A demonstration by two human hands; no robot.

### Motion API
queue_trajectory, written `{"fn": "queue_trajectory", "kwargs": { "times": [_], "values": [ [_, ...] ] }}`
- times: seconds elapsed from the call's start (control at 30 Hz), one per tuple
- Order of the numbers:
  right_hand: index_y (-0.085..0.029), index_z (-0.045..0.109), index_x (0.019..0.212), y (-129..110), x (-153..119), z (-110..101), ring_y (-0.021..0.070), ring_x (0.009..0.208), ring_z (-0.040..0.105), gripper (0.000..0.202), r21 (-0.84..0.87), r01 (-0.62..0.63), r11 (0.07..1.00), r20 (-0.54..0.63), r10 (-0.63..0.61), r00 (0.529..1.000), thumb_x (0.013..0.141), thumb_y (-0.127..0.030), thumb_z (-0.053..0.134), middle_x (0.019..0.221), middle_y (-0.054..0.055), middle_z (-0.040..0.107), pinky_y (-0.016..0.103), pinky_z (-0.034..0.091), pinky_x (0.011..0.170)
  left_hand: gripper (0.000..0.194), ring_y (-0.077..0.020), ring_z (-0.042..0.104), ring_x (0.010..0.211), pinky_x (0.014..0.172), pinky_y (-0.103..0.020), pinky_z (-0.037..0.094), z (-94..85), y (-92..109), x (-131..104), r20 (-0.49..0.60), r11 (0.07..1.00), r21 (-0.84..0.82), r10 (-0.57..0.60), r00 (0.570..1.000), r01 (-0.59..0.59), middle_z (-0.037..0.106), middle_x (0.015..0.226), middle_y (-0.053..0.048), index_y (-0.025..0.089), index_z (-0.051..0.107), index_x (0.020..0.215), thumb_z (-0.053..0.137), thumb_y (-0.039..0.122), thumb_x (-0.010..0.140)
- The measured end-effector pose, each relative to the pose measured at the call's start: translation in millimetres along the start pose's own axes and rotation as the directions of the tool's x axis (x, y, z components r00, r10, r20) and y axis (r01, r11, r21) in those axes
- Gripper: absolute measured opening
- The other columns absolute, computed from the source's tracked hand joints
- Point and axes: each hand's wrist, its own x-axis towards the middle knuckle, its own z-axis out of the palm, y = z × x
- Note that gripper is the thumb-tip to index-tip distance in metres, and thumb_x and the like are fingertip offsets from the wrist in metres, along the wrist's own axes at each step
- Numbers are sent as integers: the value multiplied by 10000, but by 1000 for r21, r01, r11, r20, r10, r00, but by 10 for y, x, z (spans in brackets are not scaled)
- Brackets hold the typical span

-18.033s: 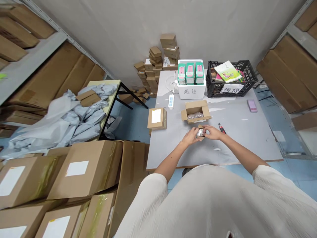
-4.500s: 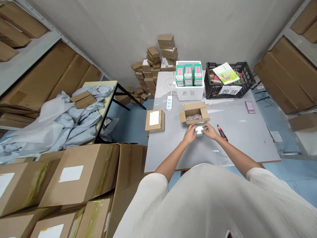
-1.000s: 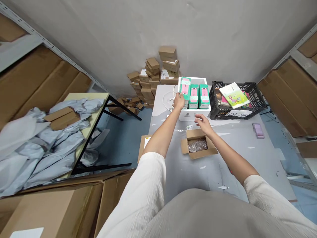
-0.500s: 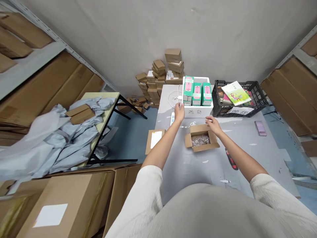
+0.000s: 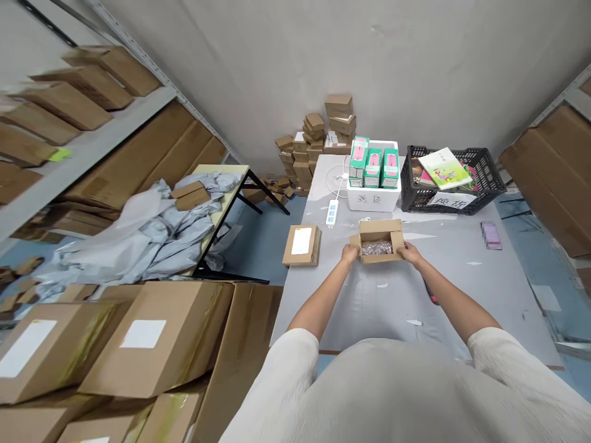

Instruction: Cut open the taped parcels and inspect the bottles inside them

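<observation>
A small open cardboard box (image 5: 381, 257) sits on the grey table (image 5: 364, 301), its flaps spread. Crumpled clear bubble wrap (image 5: 377, 247) lies inside it. At the box's left end my left hand (image 5: 349, 253) is closed on the side flap. My right hand (image 5: 409, 252) grips the flap at the opposite end. Behind the box stands a white foam bin (image 5: 373, 199) with several green and pink boxes (image 5: 373, 166) upright in it. A red and black tool (image 5: 432, 291), perhaps a utility knife, is partly covered by my right forearm.
Right of the bin is a black crate (image 5: 410, 198) holding books (image 5: 444, 168). A power strip (image 5: 332, 213) and a labelled carton (image 5: 301, 253) lie at the table's left. Purple items (image 5: 491, 235) rest at the right. Large cartons (image 5: 148, 344) crowd the left foreground.
My left hand has come down from beside the foam bin to the box's left flap. My right hand has moved down to the right flap. The view has turned leftward.
</observation>
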Motion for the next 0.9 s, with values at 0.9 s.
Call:
{"fn": "queue_trajectory", "kwargs": {
  "times": [0.9],
  "values": [
    [-200, 684, 1379, -728, -645, 696, 273, 1178, 705, 593, 142, 235, 962, 264, -266, 927, 828, -420, 700, 1339, 131, 743, 383, 592, 955, 170, -258, 676, 1234, 1140, -402, 492, -947, -118, -853, -348, 959, 67, 281, 894, -276, 687, 1348, -135, 211, 668, 1123, 655, 257, 961]
  ]
}}
